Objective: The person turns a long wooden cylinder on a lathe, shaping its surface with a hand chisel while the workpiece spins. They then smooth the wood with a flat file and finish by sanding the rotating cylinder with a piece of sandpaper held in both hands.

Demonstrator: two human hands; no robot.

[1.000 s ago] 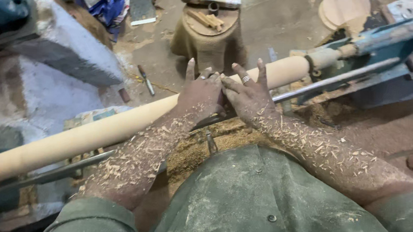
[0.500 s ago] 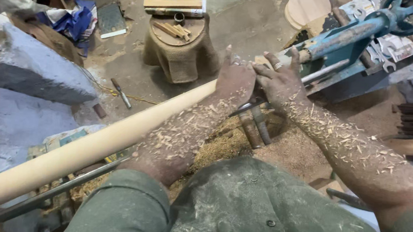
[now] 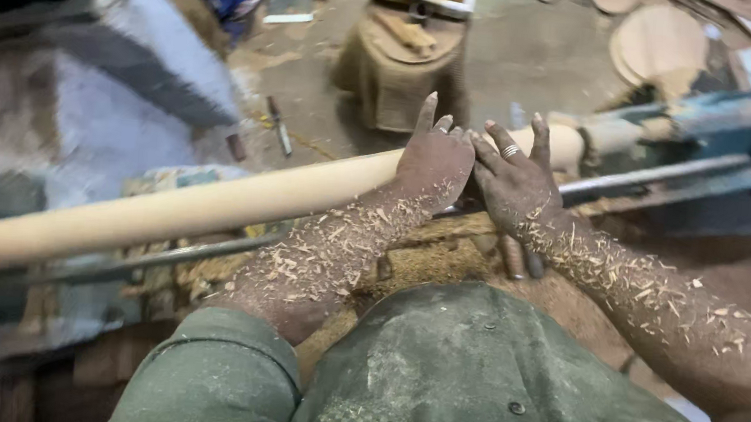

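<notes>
Hands flat on the lathe spindle

Both your palms lie on the long pale wooden spindle, which runs from the lower left up to the blue lathe at upper right. Your left hand rests open on top of it, fingers spread, gripping nothing. Your right hand, ring on one finger, sits just beside it, also open and flat. Wood shavings coat both forearms. A steel rail runs below the spindle.
</notes>
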